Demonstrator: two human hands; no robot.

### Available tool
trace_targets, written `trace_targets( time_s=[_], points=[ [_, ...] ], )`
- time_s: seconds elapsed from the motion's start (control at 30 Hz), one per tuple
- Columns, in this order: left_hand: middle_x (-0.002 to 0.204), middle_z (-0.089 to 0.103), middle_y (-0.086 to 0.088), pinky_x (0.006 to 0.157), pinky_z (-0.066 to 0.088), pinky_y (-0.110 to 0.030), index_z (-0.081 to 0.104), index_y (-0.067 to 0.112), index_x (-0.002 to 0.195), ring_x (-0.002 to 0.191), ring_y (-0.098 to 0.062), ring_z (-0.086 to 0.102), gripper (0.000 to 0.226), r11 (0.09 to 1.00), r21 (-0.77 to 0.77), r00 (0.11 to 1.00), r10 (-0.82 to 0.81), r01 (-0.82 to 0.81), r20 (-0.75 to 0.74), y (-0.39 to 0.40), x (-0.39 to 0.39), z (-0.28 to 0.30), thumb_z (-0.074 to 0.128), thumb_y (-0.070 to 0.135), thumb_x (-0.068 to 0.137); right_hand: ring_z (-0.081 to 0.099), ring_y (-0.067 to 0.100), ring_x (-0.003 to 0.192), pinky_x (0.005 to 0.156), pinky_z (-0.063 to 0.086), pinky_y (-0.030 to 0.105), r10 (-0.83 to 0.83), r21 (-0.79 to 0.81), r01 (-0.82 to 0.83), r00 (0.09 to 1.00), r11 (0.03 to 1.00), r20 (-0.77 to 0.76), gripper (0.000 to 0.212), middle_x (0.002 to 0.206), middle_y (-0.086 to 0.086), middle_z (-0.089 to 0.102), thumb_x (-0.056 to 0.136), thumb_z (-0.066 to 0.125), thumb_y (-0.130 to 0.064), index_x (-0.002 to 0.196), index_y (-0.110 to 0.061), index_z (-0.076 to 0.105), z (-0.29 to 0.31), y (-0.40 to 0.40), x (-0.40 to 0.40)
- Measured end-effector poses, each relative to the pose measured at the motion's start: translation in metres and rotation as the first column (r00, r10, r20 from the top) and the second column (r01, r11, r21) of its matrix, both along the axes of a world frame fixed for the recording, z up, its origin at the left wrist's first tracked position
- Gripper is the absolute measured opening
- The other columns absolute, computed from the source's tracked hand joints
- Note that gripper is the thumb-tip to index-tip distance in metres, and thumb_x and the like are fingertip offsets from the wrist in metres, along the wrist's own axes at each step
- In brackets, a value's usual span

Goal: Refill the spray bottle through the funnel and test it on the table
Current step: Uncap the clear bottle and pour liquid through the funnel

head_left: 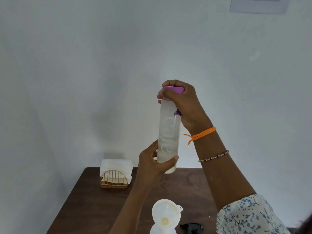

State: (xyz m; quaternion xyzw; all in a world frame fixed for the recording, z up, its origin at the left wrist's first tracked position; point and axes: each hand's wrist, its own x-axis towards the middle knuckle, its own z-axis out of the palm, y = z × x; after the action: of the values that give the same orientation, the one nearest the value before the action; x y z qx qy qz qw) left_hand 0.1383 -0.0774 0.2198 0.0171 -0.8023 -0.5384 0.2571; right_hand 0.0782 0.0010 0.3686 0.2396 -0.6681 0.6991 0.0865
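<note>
At the near edge of the dark wooden bench, a white plastic funnel sat in the white spray bottle. Above, the left hand clamped the clear, likely slippery water bottle low; the right hand gripped its purple cap.

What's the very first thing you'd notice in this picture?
A tall clear bottle with a purple cap, held upright in mid-air before a white wall. The right hand wraps the cap and the left hand grips the bottom. Below, near the picture's bottom edge, a white funnel sits in a spray bottle on the dark wooden table.
</note>
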Motion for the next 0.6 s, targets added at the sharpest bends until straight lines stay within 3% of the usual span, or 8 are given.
trace_targets(
  time_s=[0.07, 0.17, 0.2, 0.3, 0.43, 0.6],
  points=[
    [0.102, 0.055, 0.025, 0.063, 0.041, 0.004, 0.049, 0.039, 0.106, 0.084, 0.005, 0.057, 0.048, 0.999, 0.017, 1.0, -0.03, 0.03, -0.004, 0.001, 0.002, 0.0, 0.078, 0.033, 0.068, 0.06, 0.019, 0.072, 0.07, 0.055, 0.048, 0.034, 0.023, -0.034, 0.999, 0.999, 0.001, 0.015, 0.08, 0.001, 0.063, 0.074, 0.071, -0.008, 0.079, -0.02, 0.064, 0.002, 0.002, 0.003],
    [0.103, 0.055, 0.024, 0.063, 0.041, 0.004, 0.049, 0.038, 0.108, 0.084, 0.005, 0.057, 0.049, 0.999, 0.034, 1.0, -0.019, 0.02, -0.023, 0.003, 0.001, 0.001, 0.078, 0.035, 0.068, 0.058, 0.009, 0.073, 0.052, 0.047, 0.02, 0.028, 0.11, -0.024, 0.999, 0.994, -0.038, 0.03, 0.091, -0.005, 0.06, 0.073, 0.076, -0.026, 0.098, -0.025, 0.059, 0.006, 0.003, 0.003],
    [0.102, 0.054, 0.025, 0.062, 0.041, 0.004, 0.048, 0.04, 0.107, 0.084, 0.005, 0.056, 0.049, 0.999, 0.037, 1.0, -0.014, 0.015, -0.025, 0.003, 0.001, 0.003, 0.078, 0.036, 0.068, 0.058, 0.009, 0.079, 0.054, 0.047, 0.018, 0.043, 0.115, -0.041, 0.999, 0.993, -0.021, 0.045, 0.101, -0.003, 0.059, 0.07, 0.076, -0.034, 0.108, -0.026, 0.054, 0.006, 0.005, 0.001],
    [0.098, 0.048, 0.031, 0.058, 0.039, 0.005, 0.045, 0.043, 0.107, 0.081, 0.008, 0.053, 0.051, 1.0, 0.024, 0.999, 0.017, -0.016, -0.033, 0.001, 0.0, 0.008, 0.077, 0.036, 0.068, 0.058, 0.018, 0.096, 0.075, 0.05, 0.029, 0.042, -0.014, -0.042, 0.998, 0.999, 0.045, 0.078, 0.118, 0.007, 0.051, 0.054, 0.071, -0.049, 0.122, -0.026, 0.039, 0.005, 0.008, -0.002],
    [0.106, 0.051, 0.023, 0.07, 0.037, -0.001, 0.044, 0.042, 0.11, 0.083, 0.001, 0.054, 0.054, 0.998, 0.008, 0.997, 0.062, -0.061, -0.042, -0.002, -0.004, 0.013, 0.077, 0.04, 0.067, 0.053, 0.019, 0.098, 0.06, 0.048, 0.019, -0.08, -0.088, 0.081, 0.997, 0.993, 0.009, 0.073, 0.114, 0.005, 0.044, 0.057, 0.075, -0.045, 0.113, -0.025, 0.034, 0.002, 0.006, 0.0],
    [0.108, 0.05, 0.02, 0.074, 0.038, -0.005, 0.043, 0.041, 0.11, 0.088, -0.003, 0.052, 0.056, 0.997, 0.013, 0.996, 0.083, -0.082, -0.036, 0.0, -0.006, 0.016, 0.078, 0.039, 0.067, 0.054, 0.014, 0.092, 0.066, 0.05, 0.02, -0.15, -0.074, 0.143, 0.985, 0.987, -0.089, 0.063, 0.113, 0.004, 0.048, 0.07, 0.078, -0.026, 0.112, -0.024, 0.032, -0.003, 0.002, -0.003]
  ],
)
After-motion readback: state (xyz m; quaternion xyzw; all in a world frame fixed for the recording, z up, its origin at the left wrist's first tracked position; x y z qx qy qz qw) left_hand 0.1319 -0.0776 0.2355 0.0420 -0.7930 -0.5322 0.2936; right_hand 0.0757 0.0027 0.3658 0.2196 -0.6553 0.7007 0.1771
